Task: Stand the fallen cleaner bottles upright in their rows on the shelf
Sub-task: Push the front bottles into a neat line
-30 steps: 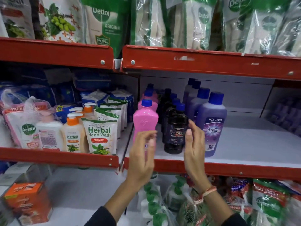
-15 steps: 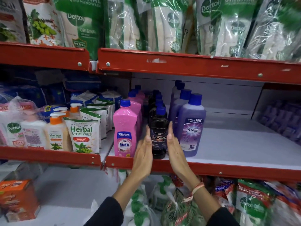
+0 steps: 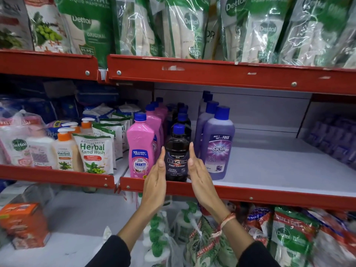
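Note:
Three rows of blue-capped cleaner bottles stand upright on the middle shelf (image 3: 269,195). The pink Shakti bottle (image 3: 141,145) leads the left row, the black Bactin bottle (image 3: 177,155) the middle row, the purple Bactin bottle (image 3: 218,145) the right row. My left hand (image 3: 155,184) lies flat against the black bottle's left side, fingers straight. On the bottle's right side my right hand (image 3: 199,180) is flat in the same way. Neither hand wraps around the bottle.
Herbal hand wash pouches (image 3: 94,153) and pump bottles (image 3: 64,149) fill the shelf to the left. Dettol refill packs (image 3: 192,27) hang over the red edge of the upper shelf (image 3: 212,74). The shelf below holds bagged goods (image 3: 204,239) and an orange box (image 3: 25,222).
My left hand let go of the pink bottle, which now stands at the front of its row. Both hands came together, flat against the sides of the black bottle.

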Demonstrator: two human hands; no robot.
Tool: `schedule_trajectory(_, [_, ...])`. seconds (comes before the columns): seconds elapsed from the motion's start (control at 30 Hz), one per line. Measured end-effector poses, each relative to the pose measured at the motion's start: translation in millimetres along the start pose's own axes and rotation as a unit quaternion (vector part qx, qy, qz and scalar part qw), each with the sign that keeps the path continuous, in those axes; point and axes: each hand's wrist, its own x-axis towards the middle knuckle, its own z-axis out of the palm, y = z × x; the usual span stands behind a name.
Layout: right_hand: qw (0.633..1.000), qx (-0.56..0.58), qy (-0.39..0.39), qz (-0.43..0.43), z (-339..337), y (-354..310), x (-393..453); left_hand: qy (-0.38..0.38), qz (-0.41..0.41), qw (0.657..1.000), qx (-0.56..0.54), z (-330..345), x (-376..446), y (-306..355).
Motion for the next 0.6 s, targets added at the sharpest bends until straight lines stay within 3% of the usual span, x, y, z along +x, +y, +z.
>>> schedule_trajectory(0.1, [1.0, -0.012, 0.007, -0.02, -8.6, 2.9, -0.4, 0.052, 0.012, 0.997, 0.053, 8.6, -7.3, 1.8])
schedule_trajectory(0.2, [0.984, -0.009, 0.174, -0.037, -28.1, 15.0, -4.6, 0.183, 0.133, 0.969, 0.098, 26.5, -16.7, 16.2])
schedule_trajectory(0.23, [0.971, 0.0, 0.234, -0.038, -39.6, 21.0, -4.6, 0.176, 0.172, 0.966, 0.085, 36.6, -16.7, 21.9])
schedule_trajectory(0.3, [0.958, 0.018, 0.286, -0.022, -63.6, 30.7, -1.0, 0.078, 0.187, 0.978, 0.051, 60.8, -13.1, 32.9])
schedule_trajectory(0.4, [0.979, 0.053, 0.195, 0.026, -87.6, 44.6, 12.1, -0.058, 0.088, 0.994, 0.012, 97.7, -0.1, 40.4])
schedule_trajectory(0.5, [0.996, 0.032, 0.076, 0.029, -89.9, 48.5, 15.4, -0.097, -0.004, 0.995, -0.007, 114.0, 15.8, 41.3])
schedule_trajectory(0.6, [0.998, 0.035, 0.044, 0.028, -93.5, 45.9, 7.8, -0.106, -0.013, 0.994, 0.027, 112.2, 17.0, 40.8])
